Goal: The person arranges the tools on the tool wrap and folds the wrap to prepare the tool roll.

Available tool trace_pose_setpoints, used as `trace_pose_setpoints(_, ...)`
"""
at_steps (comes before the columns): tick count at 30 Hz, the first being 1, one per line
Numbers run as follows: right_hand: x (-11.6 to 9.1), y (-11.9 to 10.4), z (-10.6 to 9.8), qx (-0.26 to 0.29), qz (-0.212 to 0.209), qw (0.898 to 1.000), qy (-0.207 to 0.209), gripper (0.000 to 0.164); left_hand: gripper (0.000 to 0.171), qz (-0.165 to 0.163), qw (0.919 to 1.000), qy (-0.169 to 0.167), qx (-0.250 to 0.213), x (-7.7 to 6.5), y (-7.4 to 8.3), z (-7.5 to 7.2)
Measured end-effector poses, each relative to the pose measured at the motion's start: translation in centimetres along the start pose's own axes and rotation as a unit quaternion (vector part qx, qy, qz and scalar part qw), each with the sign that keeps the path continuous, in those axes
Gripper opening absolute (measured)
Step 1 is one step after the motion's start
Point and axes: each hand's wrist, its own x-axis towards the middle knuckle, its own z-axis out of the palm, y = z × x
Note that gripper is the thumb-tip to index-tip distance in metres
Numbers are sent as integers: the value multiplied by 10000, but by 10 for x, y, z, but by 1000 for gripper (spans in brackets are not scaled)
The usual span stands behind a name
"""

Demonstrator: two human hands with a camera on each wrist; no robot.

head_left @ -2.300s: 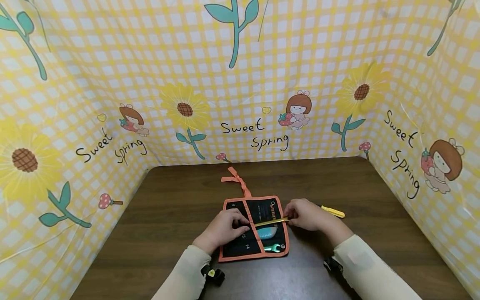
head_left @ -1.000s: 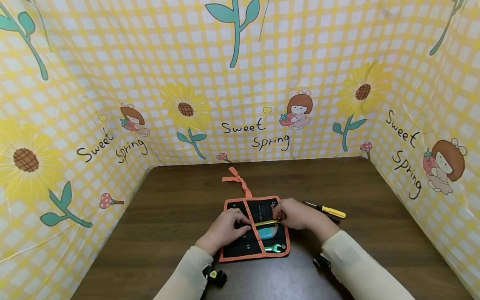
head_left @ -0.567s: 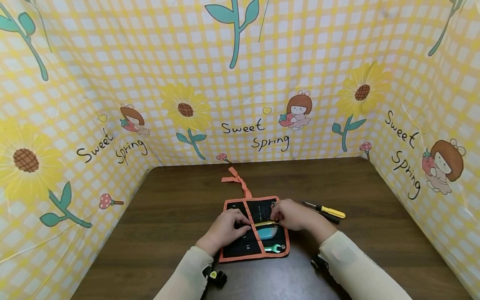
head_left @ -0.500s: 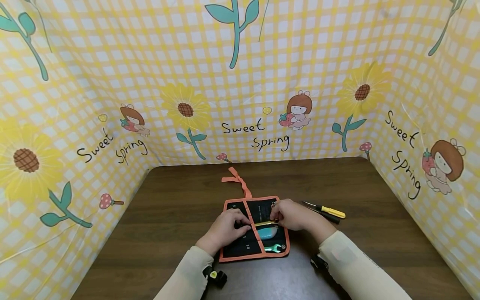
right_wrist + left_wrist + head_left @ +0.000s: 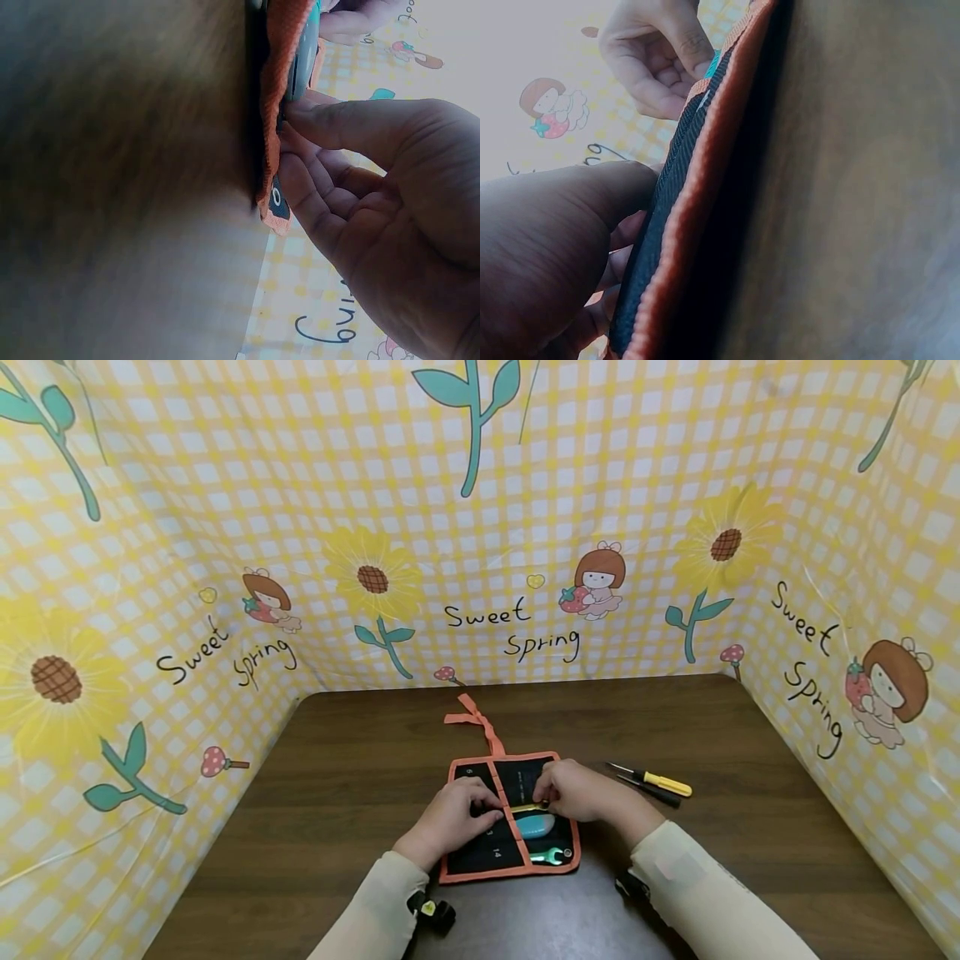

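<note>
A black tool pouch [image 5: 472,862] with orange trim lies open on the table in the head view. My left hand [image 5: 450,817] is over its left half, pinching the pocket fabric by the orange middle band. My right hand [image 5: 573,789] pinches the end of a thin yellow tool [image 5: 527,808], whose other end runs under that band; its kind is hidden. Just below it are a light-blue rounded tool [image 5: 536,826] and a green wrench [image 5: 547,857], both partly tucked in the pouch. In the right wrist view, my thumb and fingertips [image 5: 307,124] meet at the pouch edge.
Right of the pouch lie a yellow-handled screwdriver [image 5: 663,783] and a black-handled one [image 5: 660,794], side by side. Orange tie straps [image 5: 480,720] stretch from the pouch's far edge. Checked cloth [image 5: 480,527] walls the brown table [image 5: 360,743] at the back and sides.
My right hand has moved left over the pouch, and less of the yellow tool shows outside the band. Both screwdrivers are now uncovered. The left hand has stayed in place.
</note>
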Motion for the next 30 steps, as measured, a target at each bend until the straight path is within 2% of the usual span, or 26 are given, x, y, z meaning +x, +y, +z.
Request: trace_pose_setpoints(30, 4, 1, 3, 74, -71, 9999, 9, 28, 5, -89, 9998, -47, -159, 1, -1, 2)
